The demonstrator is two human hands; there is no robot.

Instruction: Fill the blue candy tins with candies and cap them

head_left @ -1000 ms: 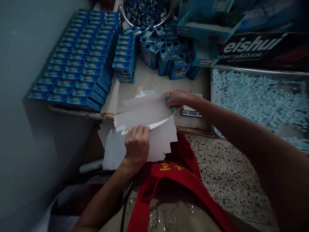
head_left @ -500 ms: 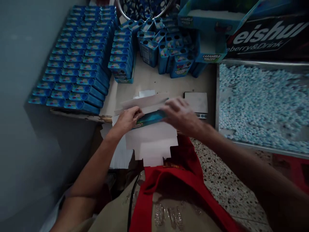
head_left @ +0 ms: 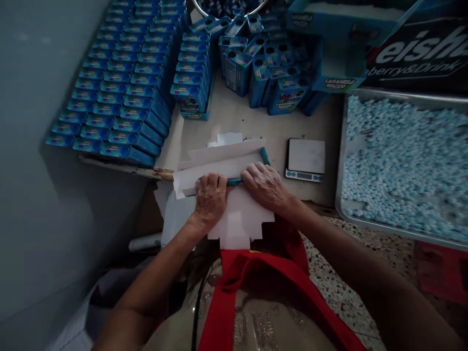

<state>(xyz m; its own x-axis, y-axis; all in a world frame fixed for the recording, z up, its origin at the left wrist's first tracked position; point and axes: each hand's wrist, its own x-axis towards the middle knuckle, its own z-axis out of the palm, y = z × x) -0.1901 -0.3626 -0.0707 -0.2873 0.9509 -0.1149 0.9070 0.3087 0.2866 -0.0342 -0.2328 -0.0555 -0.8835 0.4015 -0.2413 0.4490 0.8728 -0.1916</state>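
Note:
At the near edge of the table lies a partly folded cardboard box (head_left: 223, 168), its inside white and a strip of its printed blue outside showing between my hands. My left hand (head_left: 212, 197) is closed over the folded edge on the left, fingers curled down on it. On the right side of the same fold, my right hand (head_left: 265, 185) presses with bent fingers, its fingertips hidden underneath. White flaps hang toward my red apron (head_left: 263, 270). More white card sheets (head_left: 179, 217) lie beneath on the left.
Rows of blue candy boxes (head_left: 120, 87) stand at left, with more blue boxes (head_left: 287, 95) at the back. A small scale (head_left: 305, 158) sits right of the cardboard. Beyond it is a metal tray (head_left: 340, 180) of light-blue candies. A bowl (head_left: 199, 9) stands at the far edge.
My hands have come down onto the fold, fingers now curled over it. The printed blue panel has turned down to a narrow strip. The view has shifted slightly left.

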